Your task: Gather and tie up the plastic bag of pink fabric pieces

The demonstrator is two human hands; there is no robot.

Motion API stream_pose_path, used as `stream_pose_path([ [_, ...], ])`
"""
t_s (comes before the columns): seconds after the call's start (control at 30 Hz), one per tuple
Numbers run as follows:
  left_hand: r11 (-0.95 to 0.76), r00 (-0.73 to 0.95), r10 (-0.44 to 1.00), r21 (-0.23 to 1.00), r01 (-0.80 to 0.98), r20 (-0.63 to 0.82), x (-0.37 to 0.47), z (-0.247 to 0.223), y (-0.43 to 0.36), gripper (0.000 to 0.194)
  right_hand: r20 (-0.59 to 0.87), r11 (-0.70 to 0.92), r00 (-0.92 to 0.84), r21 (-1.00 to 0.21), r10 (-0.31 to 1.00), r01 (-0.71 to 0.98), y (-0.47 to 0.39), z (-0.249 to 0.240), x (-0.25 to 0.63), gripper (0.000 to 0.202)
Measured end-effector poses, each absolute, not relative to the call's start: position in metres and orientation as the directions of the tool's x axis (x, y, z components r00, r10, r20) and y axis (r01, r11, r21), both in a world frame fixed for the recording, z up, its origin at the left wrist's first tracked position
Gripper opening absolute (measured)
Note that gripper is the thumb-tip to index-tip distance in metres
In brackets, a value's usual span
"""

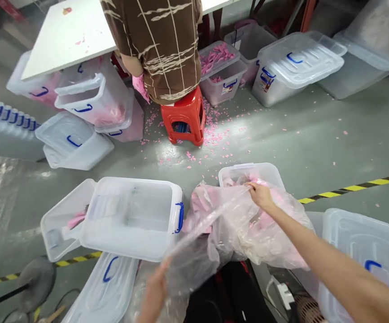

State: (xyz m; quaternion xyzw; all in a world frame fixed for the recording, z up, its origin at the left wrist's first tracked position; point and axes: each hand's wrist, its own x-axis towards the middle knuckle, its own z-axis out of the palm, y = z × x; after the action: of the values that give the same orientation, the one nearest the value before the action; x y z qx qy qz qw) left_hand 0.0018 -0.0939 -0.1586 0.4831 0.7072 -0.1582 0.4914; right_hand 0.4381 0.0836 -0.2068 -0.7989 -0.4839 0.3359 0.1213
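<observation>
Grip: right hand point(260, 196) pinches the far edge of the clear plastic bag point(234, 229), fingers closed on the film; left hand point(155, 289), at 6 o'clock, closes on the near edge of the same bag, which is stretched between the two.
Bag: crumpled, see-through, pink pieces showing inside; it lies at centre, draped over the open bin point(251, 172) at its 12 o'clock.
Step in hand: by the look of it, spreading or lifting the bag over that bin.
Next move calls for: both grips holding firm and even, since the film is thin and slack.
Nearby: lidded bin point(130, 215) at 9 o'clock of the bag; another bin point(359, 242) at 3 o'clock.
Farther out: red stool point(184, 119) at 12 o'clock with a seated person point(163, 49) at a white desk point(66, 38); pink scraps point(221, 134) litter the floor.
</observation>
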Motion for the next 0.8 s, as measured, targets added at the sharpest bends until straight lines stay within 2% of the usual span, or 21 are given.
stream_pose_path([
  [0.1, 0.566, -0.246, 0.645, 0.237, 0.789, -0.723, -0.050, -0.117, -0.027, 0.058, -0.348, -0.444, 0.287, -0.567, 0.893, 0.694, 0.104, -0.166, 0.463, 0.028],
  [0.13, 0.600, -0.281, 0.674, 0.285, 0.747, -0.684, -0.059, -0.099, -0.006, 0.057, -0.297, -0.409, 0.284, -0.604, 0.912, 0.683, 0.108, -0.148, 0.465, 0.026],
  [0.2, 0.626, -0.269, 0.730, 0.457, 0.632, -0.628, -0.053, -0.064, 0.023, 0.063, -0.162, -0.295, 0.261, -0.718, 0.952, 0.631, 0.112, -0.109, 0.454, 0.028],
  [0.27, 0.557, -0.156, 0.793, 0.596, 0.578, -0.589, -0.017, -0.033, 0.039, 0.065, -0.079, -0.141, 0.141, -0.847, 0.987, 0.513, 0.105, -0.069, 0.420, 0.046],
  [0.3, 0.514, -0.079, 0.813, 0.650, 0.560, -0.576, 0.009, -0.019, 0.043, 0.063, -0.119, -0.110, 0.003, -0.903, 0.993, 0.415, 0.099, -0.051, 0.396, 0.059],
  [0.33, 0.452, 0.016, 0.835, 0.703, 0.548, -0.550, 0.038, -0.007, 0.045, 0.057, -0.172, -0.093, -0.228, -0.943, 0.958, 0.321, 0.090, -0.036, 0.369, 0.075],
  [0.37, 0.396, 0.095, 0.850, 0.748, 0.533, -0.518, 0.066, 0.003, 0.047, 0.049, -0.221, -0.094, -0.444, -0.952, 0.868, 0.291, 0.082, -0.025, 0.342, 0.086],
  [0.4, 0.372, 0.151, 0.854, 0.788, 0.491, -0.497, 0.092, 0.012, 0.049, 0.043, -0.237, -0.091, -0.608, -0.961, 0.757, 0.262, 0.074, -0.017, 0.318, 0.088],
  [0.43, 0.377, 0.169, 0.857, 0.815, 0.440, -0.487, 0.113, 0.020, 0.050, 0.038, -0.203, -0.082, -0.698, -0.976, 0.687, 0.202, 0.067, -0.012, 0.299, 0.080],
  [0.47, 0.386, 0.171, 0.864, 0.841, 0.378, -0.473, 0.128, 0.027, 0.052, 0.036, -0.179, -0.104, -0.690, -0.983, 0.701, 0.150, 0.063, -0.008, 0.286, 0.058],
  [0.5, 0.398, 0.182, 0.870, 0.871, 0.288, -0.457, 0.136, 0.033, 0.053, 0.036, -0.178, -0.121, -0.663, -0.984, 0.727, 0.131, 0.061, -0.005, 0.279, 0.044],
  [0.57, 0.344, 0.171, 0.918, 0.933, 0.106, -0.358, 0.136, 0.042, 0.052, 0.046, -0.223, -0.180, -0.491, -0.974, 0.842, 0.134, 0.063, 0.005, 0.283, 0.041],
  [0.6, 0.279, 0.158, 0.946, 0.959, 0.045, -0.283, 0.131, 0.044, 0.050, 0.058, -0.267, -0.230, -0.369, -0.963, 0.890, 0.140, 0.066, 0.014, 0.289, 0.043],
  [0.67, 0.149, 0.139, 0.977, 0.986, 0.074, -0.159, 0.124, 0.044, 0.041, 0.100, -0.333, -0.324, -0.123, -0.942, 0.935, 0.086, 0.072, 0.038, 0.296, 0.045],
  [0.7, 0.123, 0.141, 0.980, 0.982, 0.141, -0.143, 0.124, 0.043, 0.037, 0.123, -0.342, -0.341, -0.050, -0.940, 0.938, 0.031, 0.073, 0.053, 0.295, 0.045],
  [0.73, 0.130, 0.148, 0.975, 0.969, 0.211, -0.164, 0.127, 0.042, 0.032, 0.136, -0.328, -0.329, -0.035, -0.944, 0.944, -0.013, 0.073, 0.068, 0.290, 0.044],
  [0.77, 0.161, 0.140, 0.969, 0.953, 0.258, -0.202, 0.132, 0.042, 0.029, 0.134, -0.291, -0.294, -0.069, -0.955, 0.954, -0.039, 0.072, 0.083, 0.284, 0.042],
  [0.8, 0.195, 0.113, 0.966, 0.943, 0.272, -0.232, 0.137, 0.043, 0.027, 0.116, -0.236, -0.246, -0.138, -0.968, 0.962, -0.054, 0.071, 0.099, 0.276, 0.039],
])
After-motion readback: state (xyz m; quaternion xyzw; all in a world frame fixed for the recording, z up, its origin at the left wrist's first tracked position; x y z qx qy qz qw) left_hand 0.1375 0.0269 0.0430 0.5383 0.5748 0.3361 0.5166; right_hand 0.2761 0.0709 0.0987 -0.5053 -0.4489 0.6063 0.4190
